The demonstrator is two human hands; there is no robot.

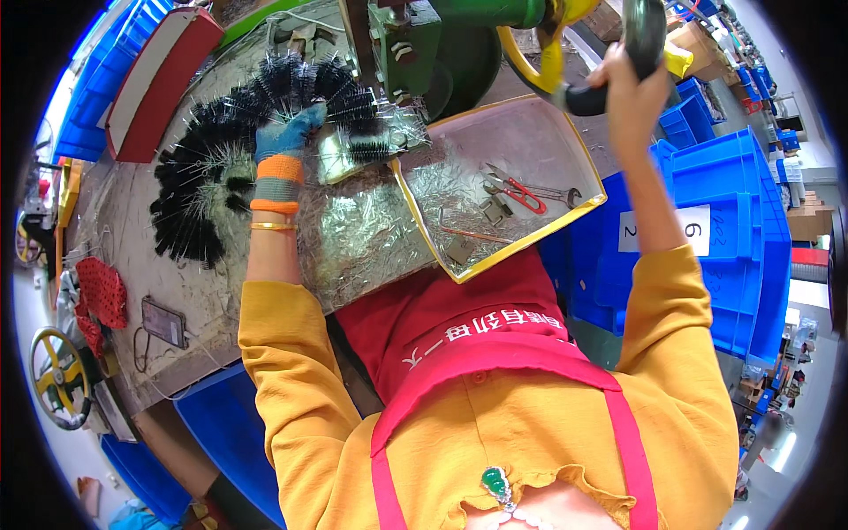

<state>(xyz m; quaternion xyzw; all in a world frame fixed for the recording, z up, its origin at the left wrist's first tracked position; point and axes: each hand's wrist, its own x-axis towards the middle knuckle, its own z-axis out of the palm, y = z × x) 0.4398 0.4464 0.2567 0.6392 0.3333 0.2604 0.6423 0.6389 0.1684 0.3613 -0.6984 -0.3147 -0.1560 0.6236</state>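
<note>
My left hand [290,132], in a blue, grey and orange glove, is closed at the inner edge of a curved pile of black bristle brushes [199,221] with thin wire stems. What its fingers hold, if anything, is too small to make out. Just right of it, a single black brush [371,148] lies at the metal block below the green press [477,66]. My bare right hand [629,97] is wrapped round the dark rim of a handwheel [647,40] with yellow spokes, on the right of the press.
A yellow-edged tray [583,201] on the worktable holds red-handled pliers [521,193], a wrench and small metal pieces. Wire scraps litter the table [353,256]. Blue crates [715,265] stand at right. A phone [163,322] and red cloth [102,291] lie at left.
</note>
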